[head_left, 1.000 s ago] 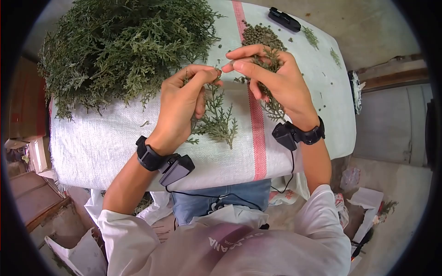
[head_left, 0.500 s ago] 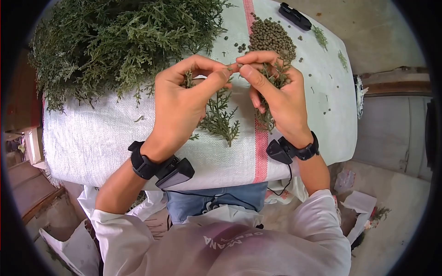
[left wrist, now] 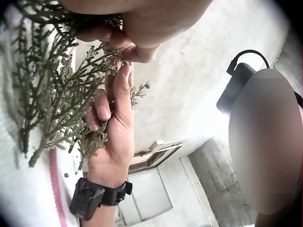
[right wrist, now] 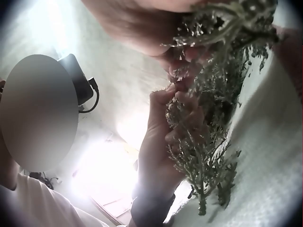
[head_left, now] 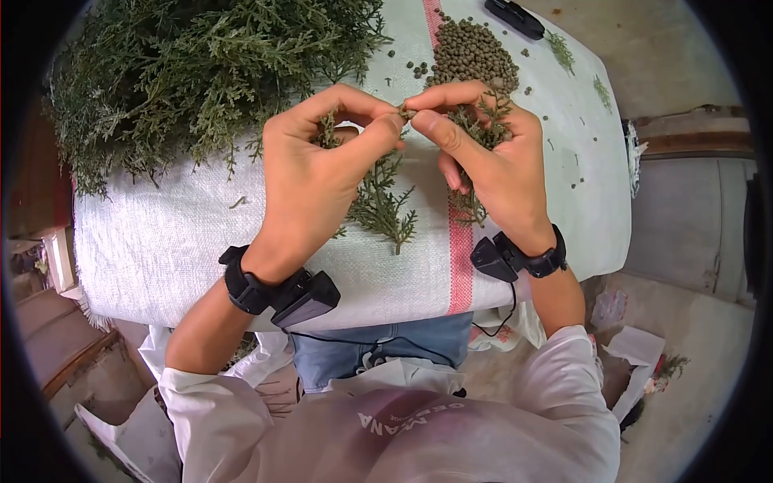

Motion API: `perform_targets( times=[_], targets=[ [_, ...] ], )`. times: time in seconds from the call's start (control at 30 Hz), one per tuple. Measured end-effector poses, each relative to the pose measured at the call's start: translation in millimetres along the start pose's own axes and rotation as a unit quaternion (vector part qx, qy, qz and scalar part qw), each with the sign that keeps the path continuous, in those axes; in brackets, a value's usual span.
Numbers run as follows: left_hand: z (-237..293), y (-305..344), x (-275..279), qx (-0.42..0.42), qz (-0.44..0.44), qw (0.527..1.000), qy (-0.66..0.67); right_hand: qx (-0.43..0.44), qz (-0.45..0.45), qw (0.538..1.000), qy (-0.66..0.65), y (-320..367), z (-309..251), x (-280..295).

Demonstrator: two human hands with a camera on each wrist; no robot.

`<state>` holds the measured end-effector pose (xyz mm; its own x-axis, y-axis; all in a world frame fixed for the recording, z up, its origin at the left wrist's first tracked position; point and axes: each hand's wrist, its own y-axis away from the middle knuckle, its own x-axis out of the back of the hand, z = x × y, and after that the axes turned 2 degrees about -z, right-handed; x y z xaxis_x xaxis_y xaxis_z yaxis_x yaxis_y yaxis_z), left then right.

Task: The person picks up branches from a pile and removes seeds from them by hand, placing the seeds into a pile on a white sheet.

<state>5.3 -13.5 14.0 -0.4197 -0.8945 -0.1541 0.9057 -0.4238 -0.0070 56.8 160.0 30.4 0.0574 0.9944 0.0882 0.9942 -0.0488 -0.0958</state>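
Note:
My left hand (head_left: pixel 306 177) holds a green, scale-leaved conifer sprig (head_left: pixel 386 211), its cut stem pointing down toward me. A second sprig (head_left: pixel 471 211) lies in the palm of my right hand (head_left: pixel 507 173), gripped by its curled fingers. Thumb and forefinger of each hand pinch close together, with the fingertips meeting over a tiny bit of greenery (head_left: pixel 405 112). In the left wrist view, sprigs (left wrist: pixel 59 101) hang below the left hand. Just beyond the hands is a pile of small round brown cones (head_left: pixel 475 52).
A large heap of conifer branches (head_left: pixel 201 72) covers the far left of the white woven sack surface (head_left: pixel 185 241). A black object (head_left: pixel 515 18) lies at the far edge, near a loose sprig (head_left: pixel 560 52). Stray cones and bits are scattered on the right.
The two hands have come together, fingertips now meeting where a small gap was. The right thumb and forefinger have closed into a pinch. The head view has shifted slightly, showing more of the cone pile.

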Motion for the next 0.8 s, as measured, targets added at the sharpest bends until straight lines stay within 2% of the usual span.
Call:
perform_targets(
  times=[0.33,0.57,0.8],
  targets=[
    [-0.5,-0.8,2.4,-0.004,-0.007,1.000,-0.021,-0.002,-0.003,1.000,0.008,1.5,-1.3,0.7],
    [-5.8,-1.6,0.5,-0.056,0.005,0.996,-0.065,0.001,-0.003,1.000,0.017,2.5,0.5,1.5],
    [-3.6,-2.3,1.6,-0.045,-0.006,0.996,-0.080,-0.009,-0.001,0.999,0.034,3.2,0.5,2.5]
  ],
)
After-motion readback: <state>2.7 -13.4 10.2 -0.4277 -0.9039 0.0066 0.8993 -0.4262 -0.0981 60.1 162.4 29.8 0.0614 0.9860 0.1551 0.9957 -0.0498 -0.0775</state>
